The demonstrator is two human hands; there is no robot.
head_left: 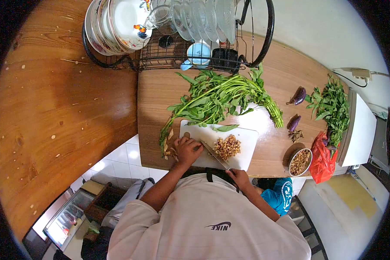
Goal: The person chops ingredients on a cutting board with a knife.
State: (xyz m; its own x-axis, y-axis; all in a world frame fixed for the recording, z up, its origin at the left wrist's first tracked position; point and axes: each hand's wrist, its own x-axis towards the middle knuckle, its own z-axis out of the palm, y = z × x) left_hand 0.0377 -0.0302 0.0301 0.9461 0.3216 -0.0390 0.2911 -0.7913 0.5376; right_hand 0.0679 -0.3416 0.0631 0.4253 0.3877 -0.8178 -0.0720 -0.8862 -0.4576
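A knife (216, 155) lies slanted over the white cutting board (245, 157), its handle in my right hand (239, 177) at the board's near edge. My left hand (188, 150) is closed at the board's left side, close to the knife's tip; what its fingers hold is too small to make out. Chopped brown pieces (228, 147) are heaped just right of the blade. Beyond the board lies a large bunch of leafy green stems (221, 95), one leaf resting on the board's far edge. Dry peelings (168, 147) are beside my left hand.
A dish rack (173, 63) with plates, bowls and a blue cup stands at the back. On the right are a bowl of chopped pieces (300, 162), a red plastic bag (321, 160), two eggplants (297, 96) and more greens (332, 106). A person in blue (279, 196) is below the table.
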